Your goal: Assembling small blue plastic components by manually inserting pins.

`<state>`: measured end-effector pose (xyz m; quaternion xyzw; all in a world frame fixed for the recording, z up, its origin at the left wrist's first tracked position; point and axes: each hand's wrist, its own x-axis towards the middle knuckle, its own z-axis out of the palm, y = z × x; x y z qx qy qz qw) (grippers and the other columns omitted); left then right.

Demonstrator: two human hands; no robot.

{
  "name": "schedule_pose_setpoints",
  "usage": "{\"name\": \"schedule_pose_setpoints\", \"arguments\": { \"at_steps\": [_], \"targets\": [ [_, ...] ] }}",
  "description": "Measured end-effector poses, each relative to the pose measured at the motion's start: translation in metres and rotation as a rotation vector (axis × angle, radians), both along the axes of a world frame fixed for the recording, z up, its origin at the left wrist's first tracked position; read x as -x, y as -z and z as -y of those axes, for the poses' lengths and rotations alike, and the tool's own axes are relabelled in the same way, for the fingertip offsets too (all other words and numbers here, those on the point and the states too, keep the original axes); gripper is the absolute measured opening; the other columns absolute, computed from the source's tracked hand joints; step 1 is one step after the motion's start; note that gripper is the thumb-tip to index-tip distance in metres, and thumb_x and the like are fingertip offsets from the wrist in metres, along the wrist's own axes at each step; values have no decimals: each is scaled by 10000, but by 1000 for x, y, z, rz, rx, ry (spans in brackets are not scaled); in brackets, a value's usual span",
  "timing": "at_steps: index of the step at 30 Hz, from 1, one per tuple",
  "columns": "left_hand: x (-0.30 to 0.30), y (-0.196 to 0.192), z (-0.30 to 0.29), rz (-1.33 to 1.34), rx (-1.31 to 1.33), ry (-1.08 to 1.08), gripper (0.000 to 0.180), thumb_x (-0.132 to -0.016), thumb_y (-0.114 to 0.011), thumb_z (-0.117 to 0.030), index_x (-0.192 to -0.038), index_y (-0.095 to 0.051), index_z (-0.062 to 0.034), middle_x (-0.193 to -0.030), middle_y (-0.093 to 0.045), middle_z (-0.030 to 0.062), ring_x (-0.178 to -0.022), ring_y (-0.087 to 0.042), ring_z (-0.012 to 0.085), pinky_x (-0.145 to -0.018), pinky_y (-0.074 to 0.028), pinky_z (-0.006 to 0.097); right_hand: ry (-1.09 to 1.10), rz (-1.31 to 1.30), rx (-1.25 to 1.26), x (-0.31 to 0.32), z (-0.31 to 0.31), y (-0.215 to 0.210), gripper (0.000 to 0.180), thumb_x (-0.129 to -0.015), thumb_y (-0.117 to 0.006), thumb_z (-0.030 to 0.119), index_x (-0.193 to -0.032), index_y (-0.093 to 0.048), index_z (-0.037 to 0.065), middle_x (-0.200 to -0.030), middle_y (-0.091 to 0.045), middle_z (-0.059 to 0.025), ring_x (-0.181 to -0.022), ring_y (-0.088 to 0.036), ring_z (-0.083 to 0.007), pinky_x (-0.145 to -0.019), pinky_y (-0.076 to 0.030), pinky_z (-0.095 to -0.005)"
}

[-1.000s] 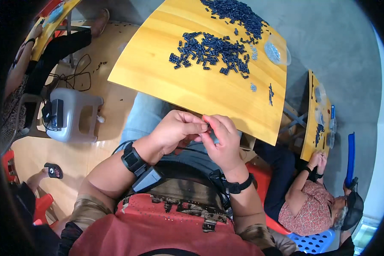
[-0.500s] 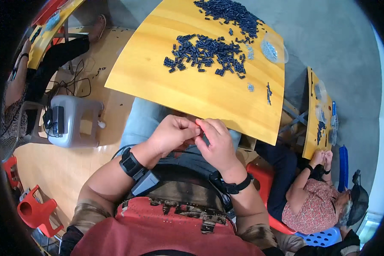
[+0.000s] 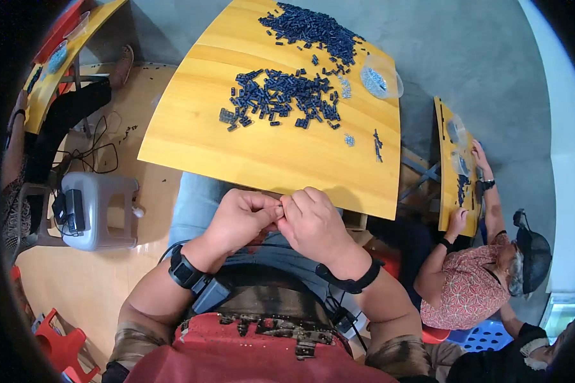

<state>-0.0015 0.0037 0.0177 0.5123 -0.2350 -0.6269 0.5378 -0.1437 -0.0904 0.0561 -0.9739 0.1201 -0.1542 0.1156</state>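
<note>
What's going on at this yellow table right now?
A person sits at the near edge of a yellow wooden table, with the left hand and right hand pressed together fingertip to fingertip over the lap, pinching something too small to make out. Heaps of small dark blue plastic pieces lie untouched on the tabletop, beside a clear bag of tiny metal parts. Another person works at a neighbouring table.
</note>
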Motion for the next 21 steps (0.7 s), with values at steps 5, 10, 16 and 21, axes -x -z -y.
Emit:
{"name": "schedule_pose_setpoints", "arguments": {
  "at_steps": [5, 10, 16, 21],
  "targets": [
    [0, 3, -3, 45, 59, -19, 133, -907, -603, -86, -876, -695, 4, -588, -561, 13, -402, -431, 55, -342, -341, 228, -51, 9, 55, 0, -2, -3, 349, -622, -693, 97, -932, -602, -35, -797, -544, -116, -748, -533, -287, -678, -457, -383],
    [-2, 5, 0, 144, 4, -13, 200, -923, -583, -115, -793, -686, -3, -536, -533, 2, -391, -441, 57, -337, -345, 233, 81, -33, 60, -12, -10, 4, 231, -636, -671, 130, -818, -595, 9, -768, -533, -99, -760, -537, -268, -663, -454, -376],
    [-3, 1, 4, 141, 30, -6, 235, -931, -570, -121, -754, -662, 4, -525, -523, 2, -385, -439, 65, -333, -345, 242, 150, -245, 159, -17, -6, -20, 162, -665, -647, 201, -727, -600, 59, -746, -559, -75, -760, -560, -243, -641, -457, -361],
    [-6, 2, 2, 89, 72, -8, 195, -916, -576, -85, -774, -670, 11, -548, -532, 5, -414, -458, 67, -359, -362, 237, 163, -308, 132, -19, -5, -21, 169, -672, -648, 222, -725, -606, 67, -692, -584, -71, -678, -592, -247, -603, -477, -372]
  ]
}}
